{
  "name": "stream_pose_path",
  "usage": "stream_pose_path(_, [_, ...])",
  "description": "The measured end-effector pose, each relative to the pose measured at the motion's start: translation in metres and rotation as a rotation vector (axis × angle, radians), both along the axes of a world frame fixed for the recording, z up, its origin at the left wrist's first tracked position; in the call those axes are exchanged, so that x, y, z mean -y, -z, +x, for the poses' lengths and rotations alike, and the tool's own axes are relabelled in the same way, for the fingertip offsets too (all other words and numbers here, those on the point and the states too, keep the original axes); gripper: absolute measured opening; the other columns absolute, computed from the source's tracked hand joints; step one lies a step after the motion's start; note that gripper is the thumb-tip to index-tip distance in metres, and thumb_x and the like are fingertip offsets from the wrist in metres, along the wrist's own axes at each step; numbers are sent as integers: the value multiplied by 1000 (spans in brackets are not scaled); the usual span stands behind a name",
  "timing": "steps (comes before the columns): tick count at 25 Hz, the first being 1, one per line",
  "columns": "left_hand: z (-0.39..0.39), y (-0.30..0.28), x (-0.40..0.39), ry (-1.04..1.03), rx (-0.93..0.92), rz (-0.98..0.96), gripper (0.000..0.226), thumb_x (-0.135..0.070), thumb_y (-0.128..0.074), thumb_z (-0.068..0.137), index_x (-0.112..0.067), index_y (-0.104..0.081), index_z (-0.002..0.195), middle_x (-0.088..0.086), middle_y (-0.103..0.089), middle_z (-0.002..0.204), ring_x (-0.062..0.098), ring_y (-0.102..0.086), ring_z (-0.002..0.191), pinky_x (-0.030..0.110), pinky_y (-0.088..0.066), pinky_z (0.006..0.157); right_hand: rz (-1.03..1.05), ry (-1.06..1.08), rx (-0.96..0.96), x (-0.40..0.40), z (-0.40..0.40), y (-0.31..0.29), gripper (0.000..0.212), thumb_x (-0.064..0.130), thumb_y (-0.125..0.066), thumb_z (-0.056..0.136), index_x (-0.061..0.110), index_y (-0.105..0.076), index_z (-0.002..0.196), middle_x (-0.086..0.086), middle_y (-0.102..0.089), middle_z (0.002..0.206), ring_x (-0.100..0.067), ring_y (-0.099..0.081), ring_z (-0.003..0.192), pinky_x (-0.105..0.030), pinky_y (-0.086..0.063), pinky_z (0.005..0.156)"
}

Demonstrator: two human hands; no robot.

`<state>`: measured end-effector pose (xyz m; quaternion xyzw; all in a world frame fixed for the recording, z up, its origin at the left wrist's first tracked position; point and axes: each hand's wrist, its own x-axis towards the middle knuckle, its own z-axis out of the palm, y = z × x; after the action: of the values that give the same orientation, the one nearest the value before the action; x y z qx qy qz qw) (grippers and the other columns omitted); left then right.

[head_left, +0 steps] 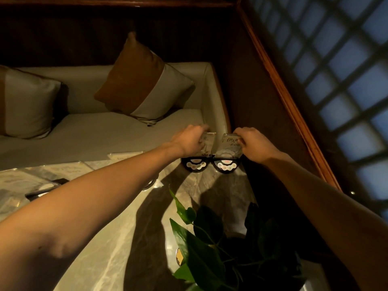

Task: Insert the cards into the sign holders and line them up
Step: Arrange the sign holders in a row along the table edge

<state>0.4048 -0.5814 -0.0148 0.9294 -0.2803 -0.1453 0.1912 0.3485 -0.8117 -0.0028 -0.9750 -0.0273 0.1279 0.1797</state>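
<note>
Two clear sign holders with black round bases stand side by side at the far right corner of the marble table (130,217). My left hand (190,139) grips the top of the left sign holder (207,144). My right hand (254,143) grips the top right of the right sign holder (228,145), which shows a card with dark writing. The black bases (225,165) touch or nearly touch each other. More cards and flat clear sleeves (123,155) lie on the table to the left.
A potted plant (212,248) with large green leaves stands near me on the table's right side. Behind the table is a cushioned bench (84,131) with two pillows (144,80). A wooden frame and lattice window (346,80) are on the right.
</note>
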Motion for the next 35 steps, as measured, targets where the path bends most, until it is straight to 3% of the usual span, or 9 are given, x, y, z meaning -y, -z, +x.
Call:
stream_pose_path(6, [1,-27,-58,-71,-2,-31,51,-30,-74,85,-22,-57,132,4,-63,132,22,-58,120,44,-51,98,-11,12,-22,-4,0,-5,39,3,-64,90,13,-56,127,-10,-59,125,-28,-60,116,-39,-57,92])
stream_pose_path(8, [1,-35,-91,-94,-43,18,55,-35,-77,82,-22,-58,132,4,-63,132,22,-59,121,43,-50,99,-137,29,-45,-13,3,-11,46,9,-67,89,14,-53,132,-12,-57,129,-33,-55,122,-51,-47,105])
stream_pose_path(11, [-2,-43,-137,-96,-178,130,59,-32,-82,79,-22,-58,132,2,-63,128,20,-60,115,37,-51,97,-341,18,-1,-40,8,-33,61,21,-67,89,14,-44,145,-17,-49,144,-37,-41,139,-61,-18,119])
stream_pose_path(15, [-13,-37,-179,-48,-262,379,53,-21,-83,77,-17,-62,125,4,-67,117,24,-63,106,40,-54,93,-27,-42,254,-113,6,-62,54,17,-64,92,12,-48,144,-13,-51,144,-29,-46,134,-45,-36,112])
stream_pose_path(18, [-22,-25,-197,-150,-136,352,29,-17,-72,87,-15,-67,116,8,-71,112,25,-66,99,39,-55,87,145,-239,62,-188,7,-55,49,18,-63,95,13,-52,142,-10,-54,143,-25,-52,131,-36,-43,107])
stream_pose_path(20, [-27,-21,-202,-221,-84,256,21,-17,-68,90,-13,-70,111,9,-73,109,23,-66,94,34,-54,82,118,-326,-65,-228,6,-38,43,18,-61,97,16,-56,139,-10,-61,136,-26,-59,123,-42,-50,103])
stream_pose_path(25, [-25,-12,-207,-288,-91,84,19,-20,-73,89,-15,-74,106,7,-75,101,23,-69,97,36,-55,86,3,-295,-35,-248,19,-19,24,10,-51,97,18,-70,109,-8,-72,103,-27,-68,96,-45,-57,81])
stream_pose_path(30, [-10,-10,-188,-340,-107,-59,13,-19,-75,87,-17,-75,100,7,-75,100,22,-69,95,41,-57,85,-89,-315,-34,-223,36,-27,27,17,-51,101,17,-72,117,-7,-73,106,-24,-67,99,-42,-52,91])
stream_pose_path(35, [1,-5,-170,-314,-108,-91,12,-18,-73,89,-15,-75,100,7,-75,99,21,-68,95,31,-50,76,-85,-281,-44,-207,43,-29,28,19,-56,99,20,-70,123,-6,-74,111,-23,-68,101,-40,-59,88])
